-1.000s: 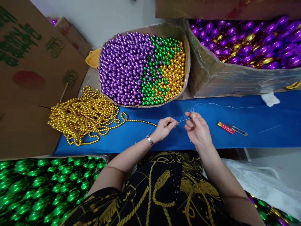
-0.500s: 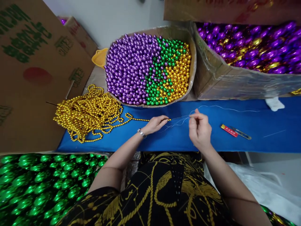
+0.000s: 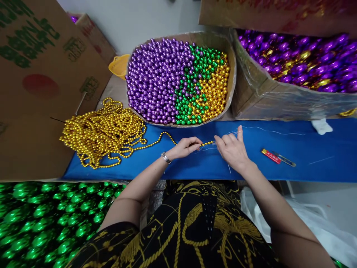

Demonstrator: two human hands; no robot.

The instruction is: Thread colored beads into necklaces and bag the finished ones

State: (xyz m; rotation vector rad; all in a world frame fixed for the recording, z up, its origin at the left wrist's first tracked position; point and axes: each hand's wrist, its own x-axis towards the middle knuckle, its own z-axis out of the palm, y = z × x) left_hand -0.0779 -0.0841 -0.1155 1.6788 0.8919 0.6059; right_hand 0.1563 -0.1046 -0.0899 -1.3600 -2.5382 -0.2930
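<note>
My left hand (image 3: 184,146) pinches the free end of a gold bead strand (image 3: 156,142) that trails left into a heap of gold bead strands (image 3: 102,133) on the blue table (image 3: 306,149). My right hand (image 3: 231,149) meets it from the right, fingers pinched on the thin white thread (image 3: 267,131) that runs off to the right over the blue surface. A few gold beads show between the two hands. A watch is on my left wrist.
A cardboard box of loose purple, green and gold beads (image 3: 178,82) stands behind the hands. Beside it, a box of large purple and gold beads (image 3: 295,63). A red-handled thread snipper (image 3: 277,157) lies right. Green beads (image 3: 50,219) fill a box at lower left. Cardboard flap (image 3: 36,74) at left.
The hands came together from being apart along the thread. The gold strand's end has moved right, now reaching between both hands.
</note>
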